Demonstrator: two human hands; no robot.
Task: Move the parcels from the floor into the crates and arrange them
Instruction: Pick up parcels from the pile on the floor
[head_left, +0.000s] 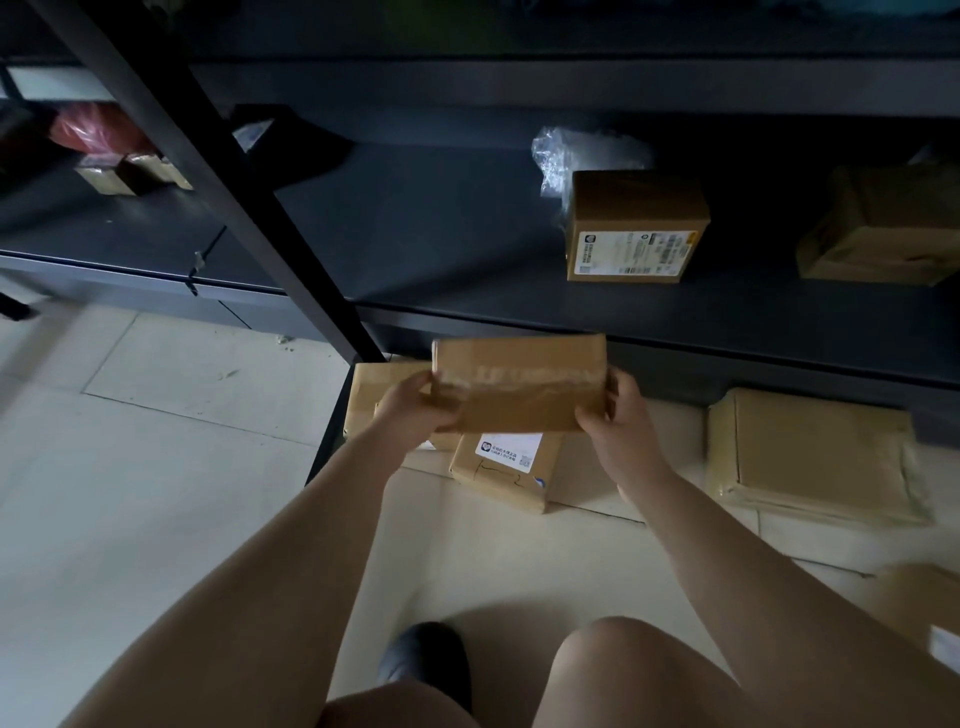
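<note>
Taped parcel (519, 384) clamped endwise between left hand (410, 410) and right hand (613, 415), just below shelf edge (519, 317); may clip edge, slip onto floor parcels.

Both hands hold a parcel (519, 384) by its ends; below it lies a labelled parcel (506, 467), behind it a shelf (415, 223).

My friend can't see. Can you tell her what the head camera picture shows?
A person's left hand and right hand hold a taped brown parcel by its ends above more parcels on the floor. Behind, a dark shelf holds a labelled box.
</note>
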